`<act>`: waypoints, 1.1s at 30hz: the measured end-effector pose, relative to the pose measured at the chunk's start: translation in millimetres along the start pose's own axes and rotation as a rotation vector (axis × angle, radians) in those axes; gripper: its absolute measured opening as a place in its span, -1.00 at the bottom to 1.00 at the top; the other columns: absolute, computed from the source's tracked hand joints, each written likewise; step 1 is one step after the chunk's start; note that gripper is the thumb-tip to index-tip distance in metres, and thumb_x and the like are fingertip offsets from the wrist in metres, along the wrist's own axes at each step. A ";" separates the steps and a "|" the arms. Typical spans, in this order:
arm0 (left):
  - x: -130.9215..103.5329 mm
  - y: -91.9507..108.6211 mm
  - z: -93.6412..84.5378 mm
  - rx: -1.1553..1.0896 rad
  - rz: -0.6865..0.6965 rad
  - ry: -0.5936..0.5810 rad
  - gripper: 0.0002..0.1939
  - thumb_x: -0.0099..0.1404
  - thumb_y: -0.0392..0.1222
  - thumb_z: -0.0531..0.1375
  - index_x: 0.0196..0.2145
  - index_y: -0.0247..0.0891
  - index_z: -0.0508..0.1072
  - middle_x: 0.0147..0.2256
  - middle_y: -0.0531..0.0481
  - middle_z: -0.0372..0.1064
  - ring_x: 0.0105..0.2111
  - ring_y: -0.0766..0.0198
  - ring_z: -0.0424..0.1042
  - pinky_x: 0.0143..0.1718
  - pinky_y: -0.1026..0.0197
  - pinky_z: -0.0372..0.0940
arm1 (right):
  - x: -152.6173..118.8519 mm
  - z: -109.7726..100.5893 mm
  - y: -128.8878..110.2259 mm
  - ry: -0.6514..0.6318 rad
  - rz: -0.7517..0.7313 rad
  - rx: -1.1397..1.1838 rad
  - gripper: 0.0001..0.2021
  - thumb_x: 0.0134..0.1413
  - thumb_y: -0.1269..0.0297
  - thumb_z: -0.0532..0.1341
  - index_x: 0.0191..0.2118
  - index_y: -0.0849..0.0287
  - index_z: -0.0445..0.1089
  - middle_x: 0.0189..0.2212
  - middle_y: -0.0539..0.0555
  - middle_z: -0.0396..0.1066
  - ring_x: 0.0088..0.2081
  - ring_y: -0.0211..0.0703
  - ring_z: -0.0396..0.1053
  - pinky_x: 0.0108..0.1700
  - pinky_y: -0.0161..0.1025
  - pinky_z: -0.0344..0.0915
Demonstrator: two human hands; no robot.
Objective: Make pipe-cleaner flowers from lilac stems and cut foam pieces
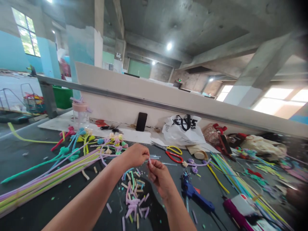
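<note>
My left hand [137,154] and my right hand [157,175] meet above the middle of the table, fingertips pinched. Between them is a short lilac pipe cleaner piece [149,160], mostly hidden by the fingers. Below the hands lies a pile of short cut pipe cleaner pieces [138,189] in lilac, cream, yellow and blue. A lilac pipe cleaner shape with several arms [132,205] rests on its near side. Scissors with one red and one yellow handle [173,156] lie just beyond my right hand. Right of that hand is a blue glue gun [196,194].
Long pipe cleaner bundles lie at left [60,173] and right [243,179]. Finished pipe cleaner flowers [115,141] sit back left, near a lidded clear jar [80,115]. A phone [141,122] leans on the partition beside a white bag [183,131]. A purple-and-white device [243,208] stands front right.
</note>
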State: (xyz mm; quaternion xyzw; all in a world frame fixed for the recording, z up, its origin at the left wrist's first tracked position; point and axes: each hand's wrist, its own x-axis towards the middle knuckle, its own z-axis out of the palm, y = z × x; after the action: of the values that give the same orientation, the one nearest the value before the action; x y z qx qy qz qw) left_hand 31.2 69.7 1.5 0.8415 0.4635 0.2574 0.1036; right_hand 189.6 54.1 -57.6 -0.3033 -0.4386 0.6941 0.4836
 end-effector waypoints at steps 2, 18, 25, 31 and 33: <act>-1.1 2.9 -2.2 0.022 0.023 0.010 -0.79 0.15 -0.26 0.05 -0.40 -0.23 0.50 -0.41 0.04 0.49 -0.40 0.31 0.41 -0.39 0.33 0.18 | 1.3 -1.0 -1.1 0.004 0.008 0.014 -0.82 -0.23 0.34 0.37 -0.46 0.26 0.39 -0.61 -0.09 0.25 -0.73 -0.54 0.02 -0.66 -0.46 -0.08; -30.7 37.9 16.0 0.362 0.128 -0.056 -0.83 0.12 -0.38 0.05 -0.46 -0.26 0.43 -0.45 -0.05 0.40 -0.39 0.18 0.39 -0.38 0.23 0.21 | 6.9 -6.2 6.0 0.101 0.071 0.305 -0.67 -0.42 0.28 0.43 -0.60 0.23 0.24 -0.78 -0.23 0.01 -0.73 -0.54 -0.09 -0.67 -0.50 -0.11; -62.4 7.6 21.1 0.395 -0.191 0.132 -0.79 0.21 -0.36 0.00 -0.46 -0.25 0.41 -0.43 -0.04 0.36 -0.37 0.21 0.38 -0.32 0.21 0.21 | 2.8 -1.6 5.5 -0.058 0.276 0.237 -0.68 -0.42 0.34 0.43 -0.57 0.24 0.24 -0.74 -0.16 0.19 -0.77 -0.55 -0.07 -0.71 -0.50 -0.23; -72.2 -2.8 25.4 0.151 -0.066 0.140 -0.74 0.28 -0.30 -0.01 -0.14 -0.17 0.40 -0.24 0.00 0.43 -0.23 0.30 0.38 -0.18 0.29 0.22 | -2.8 16.2 13.0 -0.180 0.307 0.155 -0.68 -0.33 0.28 0.41 -0.57 0.23 0.22 -0.73 -0.12 0.29 -0.80 -0.56 -0.07 -0.72 -0.48 -0.30; -75.0 -1.1 28.5 -0.036 -0.020 0.180 -0.75 0.29 -0.28 0.00 -0.12 -0.18 0.40 -0.25 0.00 0.44 -0.25 0.32 0.38 -0.19 0.32 0.22 | -4.0 18.9 13.1 -0.204 0.305 0.141 -0.69 -0.34 0.27 0.42 -0.56 0.24 0.25 -0.72 -0.12 0.30 -0.80 -0.57 -0.07 -0.71 -0.48 -0.29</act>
State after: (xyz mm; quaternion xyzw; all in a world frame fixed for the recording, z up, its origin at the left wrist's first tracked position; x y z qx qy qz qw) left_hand 12.7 9.5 -48.3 0.8083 0.4746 0.3392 0.0794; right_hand 169.7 42.5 -61.3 -0.2598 -0.3846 0.8153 0.3461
